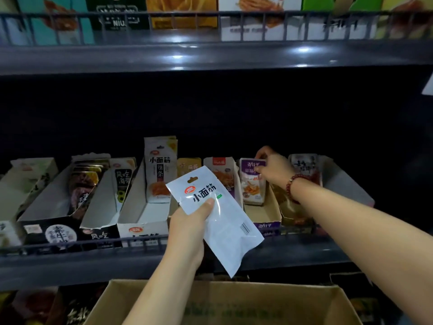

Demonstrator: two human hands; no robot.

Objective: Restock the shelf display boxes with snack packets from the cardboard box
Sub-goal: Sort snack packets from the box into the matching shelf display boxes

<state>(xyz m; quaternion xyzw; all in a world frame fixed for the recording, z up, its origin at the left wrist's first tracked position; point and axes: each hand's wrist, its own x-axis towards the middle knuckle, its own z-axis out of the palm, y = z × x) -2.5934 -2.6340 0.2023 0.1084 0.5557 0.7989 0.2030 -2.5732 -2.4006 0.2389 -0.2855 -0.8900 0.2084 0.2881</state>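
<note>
Dim store shelf, dark metal with a low wire rail. Left hand grips a flat white plastic snack packet with black characters, thumb pressed across its face, fingers curled behind; packet tilted, held in front of the shelf edge above the open brown cardboard box. Right hand, red bead bracelet at the wrist, reaches into a purple-fronted cardboard display box, fingers pinching the top of an upright purple-and-white packet. White display box to the left holds upright packets.
</note>
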